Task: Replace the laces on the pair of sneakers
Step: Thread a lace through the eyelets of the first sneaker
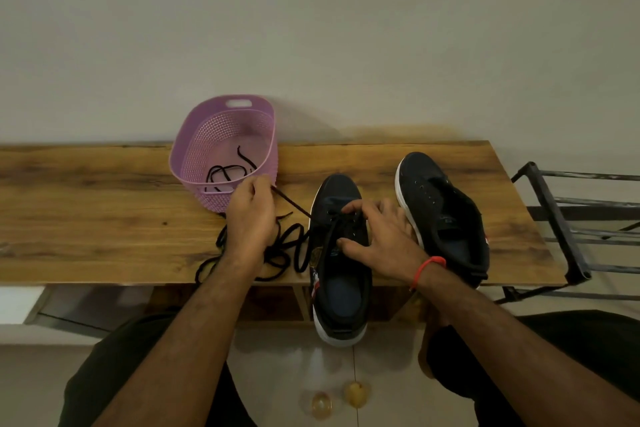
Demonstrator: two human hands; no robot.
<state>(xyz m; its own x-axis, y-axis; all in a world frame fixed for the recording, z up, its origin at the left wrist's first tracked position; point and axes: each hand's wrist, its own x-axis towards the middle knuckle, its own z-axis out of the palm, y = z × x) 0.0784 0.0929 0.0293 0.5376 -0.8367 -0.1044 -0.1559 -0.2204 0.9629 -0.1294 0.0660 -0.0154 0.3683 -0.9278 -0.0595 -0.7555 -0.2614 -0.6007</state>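
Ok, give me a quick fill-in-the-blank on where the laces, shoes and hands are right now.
1. The left hand pinches a black lace pulled taut from the ____ sneaker.
2. The right hand rests on that sneaker, whose heel overhangs the edge of the ____.
3. A loose lace lies inside the ____ basket.
4. The far sneaker has ____ lace in its eyelets.

Missing words: near; table; purple; no

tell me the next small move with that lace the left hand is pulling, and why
Probably keep drawing the lace out to the left until it runs snug through the near sneaker. The left hand pinches it taut from the front eyelets, the right hand steadies that shoe, and slack lies coiled on the bench.
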